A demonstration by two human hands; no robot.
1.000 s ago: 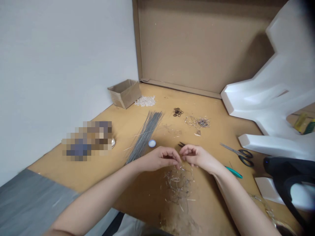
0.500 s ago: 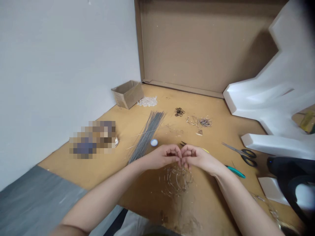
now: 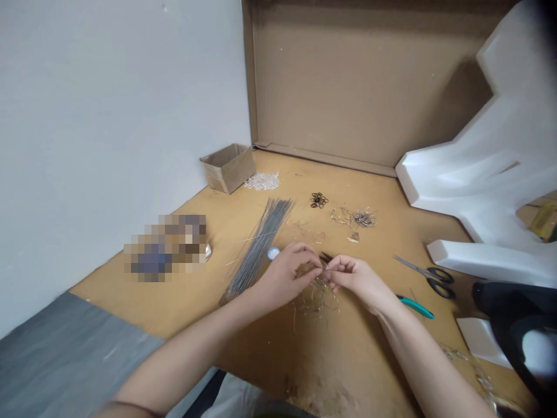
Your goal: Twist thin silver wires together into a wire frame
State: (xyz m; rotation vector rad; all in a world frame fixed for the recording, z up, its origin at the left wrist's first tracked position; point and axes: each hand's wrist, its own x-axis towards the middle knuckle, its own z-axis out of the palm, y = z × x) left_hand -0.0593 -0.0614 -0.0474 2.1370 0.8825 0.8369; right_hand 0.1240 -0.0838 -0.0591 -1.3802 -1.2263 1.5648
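Note:
Near the middle of the view, my left hand (image 3: 296, 273) and my right hand (image 3: 353, 277) meet at their fingertips, both pinched on a thin wire piece. Thin, pale wire loops (image 3: 317, 307) hang or lie just below the fingers; which of the two is unclear. A bundle of grey wires (image 3: 261, 247) lies left of my hands. Beside my left hand is a small round blue-and-white container (image 3: 273, 253). Dark tool tips (image 3: 325, 256) show behind my fingers, and a green handle (image 3: 416, 306) lies right of my right wrist.
Black-handled scissors (image 3: 430, 276) lie at the right, near white foam pieces (image 3: 487, 255). Farther back are tangled wires (image 3: 364, 218), black rings (image 3: 319, 200), clear small pieces (image 3: 263, 180) and an open cardboard box (image 3: 230, 169). A cardboard panel (image 3: 322, 87) stands behind.
My left hand has moved slightly up and turned, with its fingers extended more over the wire. My right hand has shifted a little right. The wire loops have changed shape.

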